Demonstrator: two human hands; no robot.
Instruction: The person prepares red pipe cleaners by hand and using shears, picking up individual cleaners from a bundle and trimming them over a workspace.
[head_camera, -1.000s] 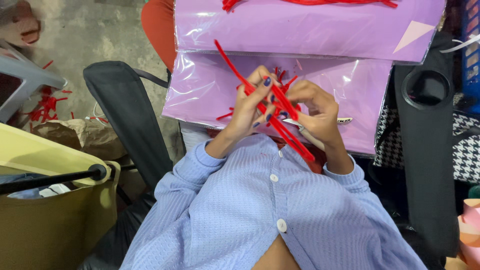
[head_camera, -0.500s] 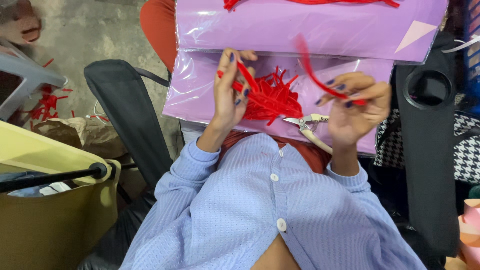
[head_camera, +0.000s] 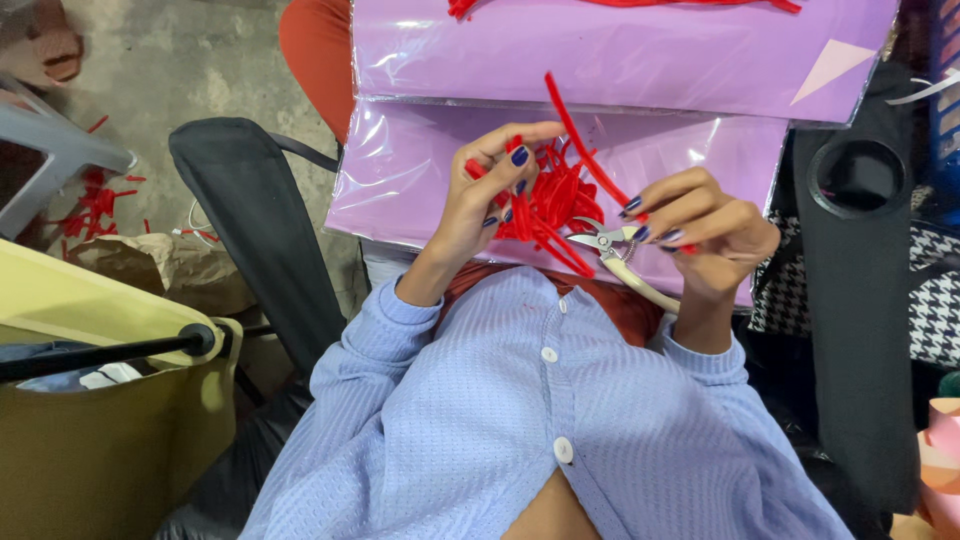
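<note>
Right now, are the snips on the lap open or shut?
Shut, as far as shows: the snips' metal blades lie together with no gap between them. The right hand covers part of them, the handle pokes out below.

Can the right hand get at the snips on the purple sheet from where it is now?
Probably yes: the right hand sits just above the snips, fingertips almost on the blades. It already pinches a red strip, which may hinder a clean grip.

floor: grey concrete (head_camera: 180, 70) | furniture: black chair (head_camera: 260, 230), grey stool (head_camera: 50, 150)
</note>
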